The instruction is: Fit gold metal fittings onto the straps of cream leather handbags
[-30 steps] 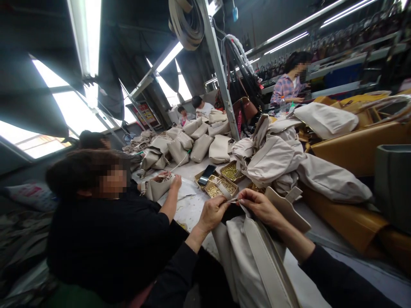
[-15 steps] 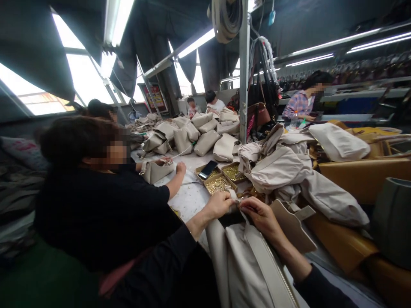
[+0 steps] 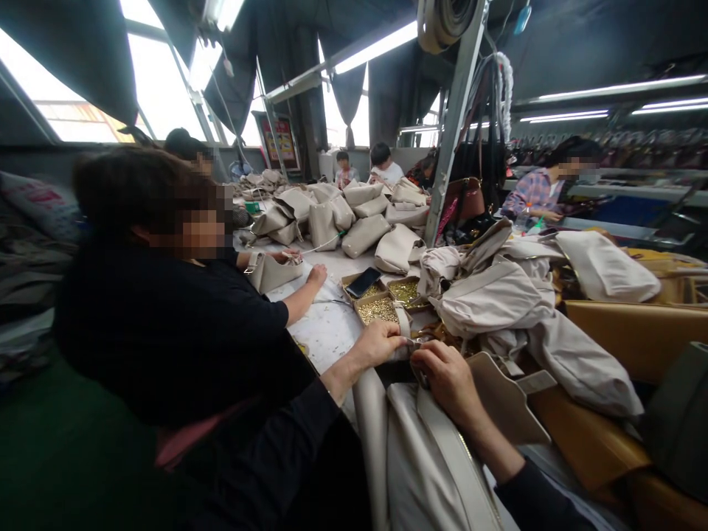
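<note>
A light beige bag [image 3: 425,457] with a gold zip lies in front of me, its top end toward the table. My left hand [image 3: 379,344] pinches a short beige strap [image 3: 404,321] at the end of this bag; the strap's loop stands up beyond my fingertips. Close beside it, my right hand [image 3: 447,375] is closed, thumb and fingers pressed together at the bag's upper edge. What lies inside its grip is mostly hidden by the fingers. Just past both hands sits a box of small gold metal pieces [image 3: 378,310].
A dark phone [image 3: 363,282] rests on the boxes, next to a second box of gold pieces [image 3: 405,292]. Beige bags [image 3: 366,234] are heaped at the back, more beige cloth [image 3: 492,295] at right. A co-worker in black [image 3: 166,324] sits close on my left, handling a beige bag [image 3: 273,271].
The view has shifted, with the scene tilting slightly. My right hand has turned and its fingers have curled closer in; my left hand still pinches the strap.
</note>
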Action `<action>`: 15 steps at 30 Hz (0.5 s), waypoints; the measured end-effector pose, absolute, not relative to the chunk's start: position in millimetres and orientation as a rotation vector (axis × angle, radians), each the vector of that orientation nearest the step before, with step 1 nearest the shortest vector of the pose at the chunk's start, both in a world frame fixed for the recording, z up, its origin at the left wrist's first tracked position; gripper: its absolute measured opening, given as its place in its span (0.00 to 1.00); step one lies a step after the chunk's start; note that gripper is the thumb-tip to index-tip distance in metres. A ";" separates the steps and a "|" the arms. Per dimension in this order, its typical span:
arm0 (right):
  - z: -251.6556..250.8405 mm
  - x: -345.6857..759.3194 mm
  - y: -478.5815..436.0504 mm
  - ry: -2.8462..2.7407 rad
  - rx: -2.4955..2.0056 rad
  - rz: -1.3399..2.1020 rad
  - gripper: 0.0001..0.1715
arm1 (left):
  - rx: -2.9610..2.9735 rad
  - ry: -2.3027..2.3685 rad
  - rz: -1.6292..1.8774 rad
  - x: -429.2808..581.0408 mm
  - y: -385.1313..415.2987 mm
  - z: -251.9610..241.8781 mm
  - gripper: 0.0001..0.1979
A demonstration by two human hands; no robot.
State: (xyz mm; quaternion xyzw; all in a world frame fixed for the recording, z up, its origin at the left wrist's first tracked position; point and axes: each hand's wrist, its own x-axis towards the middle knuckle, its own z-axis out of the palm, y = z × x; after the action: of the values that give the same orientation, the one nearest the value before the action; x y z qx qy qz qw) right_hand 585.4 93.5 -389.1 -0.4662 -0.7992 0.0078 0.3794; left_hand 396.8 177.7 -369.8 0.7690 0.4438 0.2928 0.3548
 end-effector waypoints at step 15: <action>-404.2 604.4 92.0 -1.939 -1.017 0.005 0.16 | 1.958 1.254 0.708 415.2 163.4 -354.7 0.13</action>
State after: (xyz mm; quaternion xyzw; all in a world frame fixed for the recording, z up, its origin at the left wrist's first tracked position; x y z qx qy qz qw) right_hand 604.4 92.0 -404.2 -0.4128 -0.7872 0.0018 0.4583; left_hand 415.2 163.4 -354.7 0.7551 0.4837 0.2731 0.3481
